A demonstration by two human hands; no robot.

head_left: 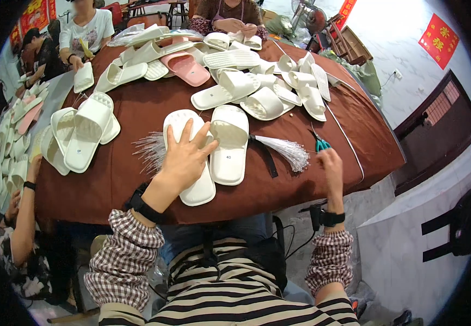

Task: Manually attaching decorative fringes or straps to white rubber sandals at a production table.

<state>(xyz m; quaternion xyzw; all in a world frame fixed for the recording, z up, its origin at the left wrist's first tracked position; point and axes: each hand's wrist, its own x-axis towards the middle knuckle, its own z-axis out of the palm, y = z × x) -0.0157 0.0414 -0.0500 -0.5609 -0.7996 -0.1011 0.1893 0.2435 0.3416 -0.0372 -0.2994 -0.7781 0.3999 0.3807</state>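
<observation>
My left hand [184, 157] lies flat, fingers spread, pressing on the left slipper [189, 157] of a white pair on the brown surface [137, 179]; it clasps nothing, only weighs the slipper down. That slipper's heel end sits close to the near edge of the surface, so I judge a careless pull toward me could tip it off into my lap. Just left of this slipper a fan of thin white ties [151, 149] pokes out from under it, and a sideways shove could scatter them. Right of it, touching or nearly so, lies the right slipper [229, 144]. Further right of the pair lies a tied white bundle of ties [284, 151], then teal-handled scissors [319, 142]. My right hand [330, 168] rests near the edge, just below the scissors; I cannot tell whether its grip is closed on anything. Reaching blind there risks nicking a finger or knocking the scissors off.
</observation>
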